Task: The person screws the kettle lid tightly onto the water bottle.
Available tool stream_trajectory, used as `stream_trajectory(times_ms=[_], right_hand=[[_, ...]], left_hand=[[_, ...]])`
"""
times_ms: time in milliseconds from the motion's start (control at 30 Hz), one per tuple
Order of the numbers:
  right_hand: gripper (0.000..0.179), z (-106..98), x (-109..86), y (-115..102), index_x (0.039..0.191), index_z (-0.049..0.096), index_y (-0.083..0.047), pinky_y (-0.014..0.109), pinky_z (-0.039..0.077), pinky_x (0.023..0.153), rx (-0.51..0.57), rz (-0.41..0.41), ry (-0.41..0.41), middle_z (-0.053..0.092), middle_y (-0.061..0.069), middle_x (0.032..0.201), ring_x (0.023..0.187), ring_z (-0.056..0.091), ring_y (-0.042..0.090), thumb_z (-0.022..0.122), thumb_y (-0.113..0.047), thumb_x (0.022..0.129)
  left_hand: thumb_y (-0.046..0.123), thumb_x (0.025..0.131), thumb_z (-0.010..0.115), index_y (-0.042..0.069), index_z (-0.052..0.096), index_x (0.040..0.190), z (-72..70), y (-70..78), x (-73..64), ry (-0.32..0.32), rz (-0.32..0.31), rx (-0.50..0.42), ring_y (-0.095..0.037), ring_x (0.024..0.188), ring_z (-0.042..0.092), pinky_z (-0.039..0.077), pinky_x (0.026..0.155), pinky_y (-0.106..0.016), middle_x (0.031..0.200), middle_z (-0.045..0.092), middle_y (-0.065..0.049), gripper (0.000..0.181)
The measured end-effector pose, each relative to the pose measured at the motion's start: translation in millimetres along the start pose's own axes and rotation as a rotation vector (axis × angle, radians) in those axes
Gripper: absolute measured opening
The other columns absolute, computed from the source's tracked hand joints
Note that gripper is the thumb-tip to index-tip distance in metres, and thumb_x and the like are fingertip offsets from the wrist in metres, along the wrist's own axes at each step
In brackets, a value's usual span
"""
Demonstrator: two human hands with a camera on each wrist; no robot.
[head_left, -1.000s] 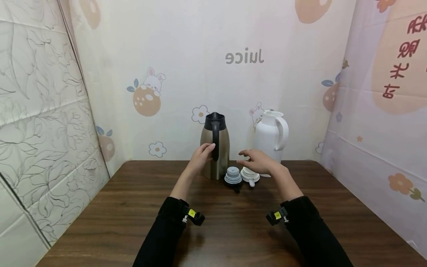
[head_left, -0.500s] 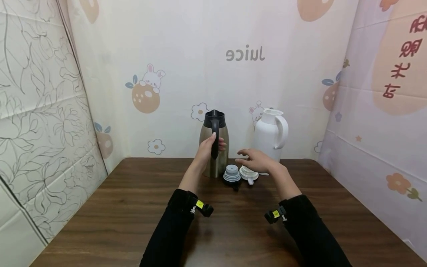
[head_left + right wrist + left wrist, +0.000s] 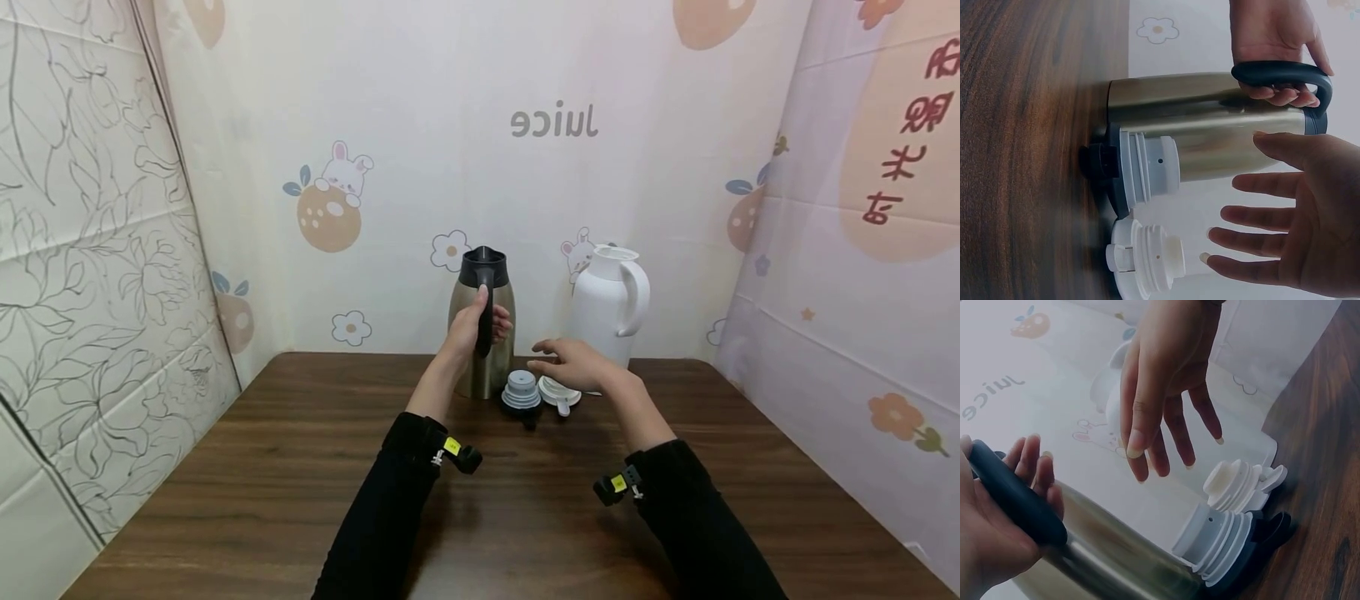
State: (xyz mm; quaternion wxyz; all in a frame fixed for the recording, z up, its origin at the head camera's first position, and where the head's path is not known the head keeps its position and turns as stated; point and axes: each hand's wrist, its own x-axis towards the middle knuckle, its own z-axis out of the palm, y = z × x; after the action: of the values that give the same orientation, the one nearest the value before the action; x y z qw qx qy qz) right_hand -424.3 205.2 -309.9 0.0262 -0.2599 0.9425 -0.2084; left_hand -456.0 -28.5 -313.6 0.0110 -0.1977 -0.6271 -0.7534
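Observation:
A gold thermos jug [image 3: 491,379] with a black collar stands upright at the back of the table, its top uncovered. My left hand [image 3: 467,333] holds its black handle [image 3: 1272,72], the fingers passed through the loop and the thumb along the outside. My right hand [image 3: 576,363] hovers with spread, relaxed fingers and nothing in them. Below that hand are two stoppers turned plug-up: a black lid with a grey plug [image 3: 522,393] and a white lid [image 3: 1154,259]. Behind the right hand stands a white thermos jug [image 3: 600,304], partly hidden by it.
The dark wooden table [image 3: 525,517] ends at a patterned cloth backdrop [image 3: 420,183] right behind the jugs. Cloth walls rise on both sides. The two lids sit close together in front of the jugs.
My left hand has moved from the handle's left side into its loop, the fingers now showing on the right and the thumb higher. My right hand has stayed almost in place.

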Motion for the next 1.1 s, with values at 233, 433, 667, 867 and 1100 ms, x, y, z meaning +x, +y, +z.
stream_trajectory(times_ms=[233,433,667,867,1100], right_hand=[[0.058,0.3,0.6,0.7,0.151,0.052,0.0,0.059,0.048,0.108,-0.007,-0.022,-0.005,0.06,0.022,0.147,0.135,0.058,0.042,0.053,-0.042,0.112],[0.056,1.8,-0.8,-2.1,0.151,0.053,-0.001,0.057,0.05,0.106,-0.023,-0.018,-0.007,0.062,0.021,0.144,0.131,0.061,0.04,0.053,-0.041,0.112],[0.056,5.1,0.8,-3.4,0.151,0.052,0.0,0.056,0.049,0.107,-0.036,-0.031,-0.008,0.061,0.021,0.145,0.134,0.059,0.04,0.052,-0.04,0.112],[0.058,5.5,0.8,-2.7,0.151,0.051,0.003,0.057,0.048,0.108,-0.042,-0.042,-0.013,0.06,0.022,0.145,0.135,0.058,0.041,0.052,-0.04,0.112],[0.056,3.4,-1.7,-2.4,0.149,0.052,0.005,0.057,0.048,0.107,-0.043,-0.039,-0.01,0.061,0.023,0.144,0.134,0.058,0.042,0.053,-0.037,0.112]], left_hand=[[0.059,0.111,0.04,0.007,0.065,0.092,3.4,0.8,-1.0,0.034,0.037,-0.003,-0.015,0.07,0.058,0.05,0.075,-0.033,0.078,0.062,0.0,0.061],[0.058,0.112,0.04,0.013,0.059,0.082,3.4,1.0,-4.4,0.058,0.045,0.001,-0.014,0.065,0.051,0.044,0.068,-0.028,0.07,0.052,0.003,0.057],[0.061,0.11,0.043,0.013,0.056,0.078,-9.7,6.4,-11.1,0.075,0.028,0.014,-0.013,0.062,0.049,0.045,0.066,-0.027,0.068,0.05,0.003,0.059],[0.063,0.109,0.043,0.014,0.054,0.073,-23.0,10.4,-15.8,0.09,0.003,0.012,-0.013,0.058,0.047,0.043,0.061,-0.026,0.064,0.048,0.003,0.062],[0.058,0.109,0.046,0.011,0.05,0.076,-33.8,15.0,-21.8,0.069,0.015,-0.064,-0.011,0.055,0.044,0.041,0.059,-0.024,0.062,0.047,0.004,0.058]])
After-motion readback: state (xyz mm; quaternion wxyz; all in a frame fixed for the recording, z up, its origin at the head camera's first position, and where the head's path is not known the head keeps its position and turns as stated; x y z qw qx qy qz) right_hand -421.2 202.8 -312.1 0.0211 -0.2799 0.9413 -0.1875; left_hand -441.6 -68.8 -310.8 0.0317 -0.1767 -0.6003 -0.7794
